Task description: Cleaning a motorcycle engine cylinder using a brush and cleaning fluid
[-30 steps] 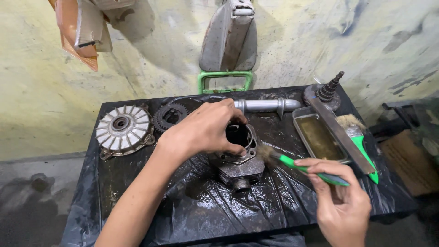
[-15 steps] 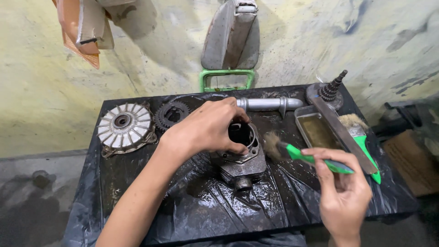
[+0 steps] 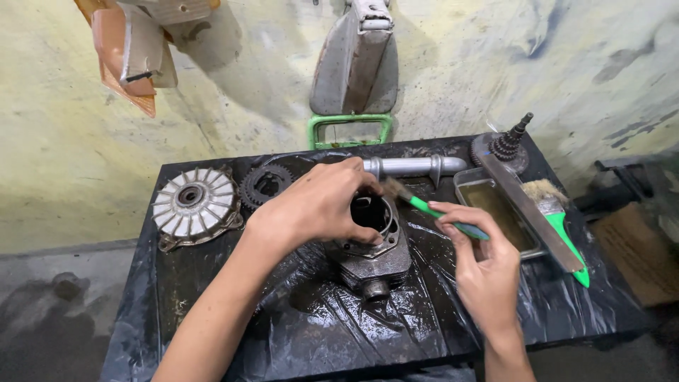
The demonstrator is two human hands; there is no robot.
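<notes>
engine cylinder [image 3: 373, 256], rim partly hidden under left hand [image 3: 322, 205]

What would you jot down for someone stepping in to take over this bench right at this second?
Left hand: gripping the rim of the metal cylinder, steadying it on the black plastic sheet.
Right hand: holding a green-handled brush, bristles at the cylinder's open bore.
Nearby: finned round part and sprocket at left; tray of brownish liquid, with a second brush at right.
Done: cylinder looks wet and oily.
Left: the bore's condition cannot be seen, so check it.
</notes>
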